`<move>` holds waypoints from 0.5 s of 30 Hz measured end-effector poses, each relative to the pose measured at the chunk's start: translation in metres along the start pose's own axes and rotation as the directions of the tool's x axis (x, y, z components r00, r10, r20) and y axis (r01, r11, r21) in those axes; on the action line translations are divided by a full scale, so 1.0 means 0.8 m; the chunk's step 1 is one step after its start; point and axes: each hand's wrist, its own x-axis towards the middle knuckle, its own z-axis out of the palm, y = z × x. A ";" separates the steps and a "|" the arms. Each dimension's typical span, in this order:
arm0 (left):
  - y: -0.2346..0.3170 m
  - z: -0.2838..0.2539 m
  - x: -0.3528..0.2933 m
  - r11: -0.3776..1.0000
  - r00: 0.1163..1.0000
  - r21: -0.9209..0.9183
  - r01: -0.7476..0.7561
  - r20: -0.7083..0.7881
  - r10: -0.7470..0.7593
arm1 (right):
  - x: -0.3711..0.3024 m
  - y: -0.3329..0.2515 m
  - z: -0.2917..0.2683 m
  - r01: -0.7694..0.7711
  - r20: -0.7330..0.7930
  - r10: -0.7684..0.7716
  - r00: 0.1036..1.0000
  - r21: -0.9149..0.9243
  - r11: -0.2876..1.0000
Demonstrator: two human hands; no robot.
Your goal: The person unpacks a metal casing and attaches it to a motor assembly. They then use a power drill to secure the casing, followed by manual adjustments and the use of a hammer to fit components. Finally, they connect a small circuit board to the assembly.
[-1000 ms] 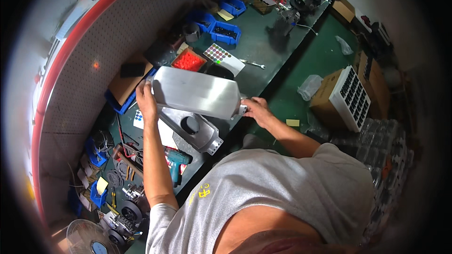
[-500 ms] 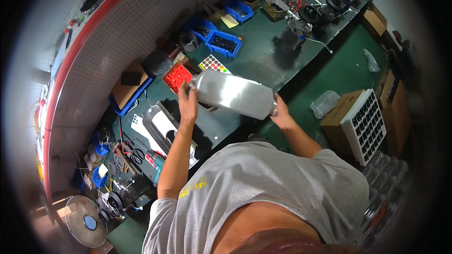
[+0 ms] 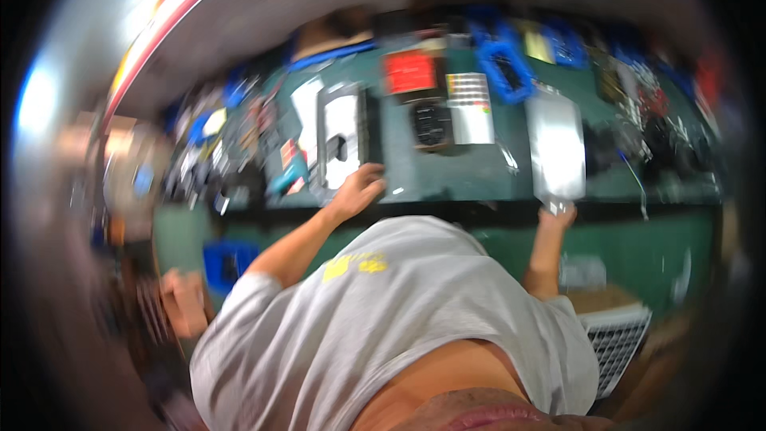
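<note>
Silver metal cover [image 3: 557, 144]: near end held by the right hand [image 3: 555, 215]. The left hand [image 3: 359, 189], loosely spread, is just beside the metal housing [image 3: 341, 118].

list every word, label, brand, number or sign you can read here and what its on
None reads clearly enough to quote.
Grey shirt: yellow print on it, too blurred to read.
White sheet with coloured dots, on the green workbench: no wording can be made out.
Silver metal piece in the right hand: no marking can be made out through glare and blur.
</note>
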 end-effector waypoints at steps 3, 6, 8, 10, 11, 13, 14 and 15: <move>-0.041 -0.028 -0.078 0.978 0.976 0.103 0.181 -0.138 -0.166 | 0.003 0.010 0.007 -0.157 -0.062 0.156 0.986 -0.009 0.988; -0.136 -0.035 -0.136 0.971 0.936 0.093 0.222 -0.301 -0.185 | 0.027 0.022 -0.004 -0.237 0.045 0.234 0.971 0.273 0.932; -0.182 -0.031 -0.181 0.940 0.874 0.062 0.337 -0.393 -0.287 | 0.021 0.015 0.010 -0.249 -0.094 0.293 0.951 0.325 0.912; -0.224 -0.037 -0.211 0.900 0.801 -0.065 0.431 -0.432 -0.415 | -0.004 0.015 0.019 -0.261 -0.186 0.316 0.930 0.269 0.927; -0.242 -0.040 -0.222 0.866 0.760 -0.180 0.467 -0.420 -0.497 | -0.016 0.009 0.022 -0.276 -0.207 0.327 0.922 0.243 0.930; -0.284 -0.054 -0.242 0.758 0.669 -0.443 0.478 -0.376 -0.641 | -0.057 -0.009 0.036 -0.329 -0.235 0.329 0.915 0.038 0.943; -0.314 -0.068 -0.246 0.684 0.633 -0.584 0.438 -0.340 -0.696 | -0.058 -0.009 0.033 -0.356 -0.285 0.345 0.894 0.013 0.934; -0.333 -0.081 -0.246 0.590 0.601 -0.709 0.385 -0.292 -0.743 | -0.072 -0.009 0.037 -0.311 -0.381 0.255 0.888 -0.092 0.946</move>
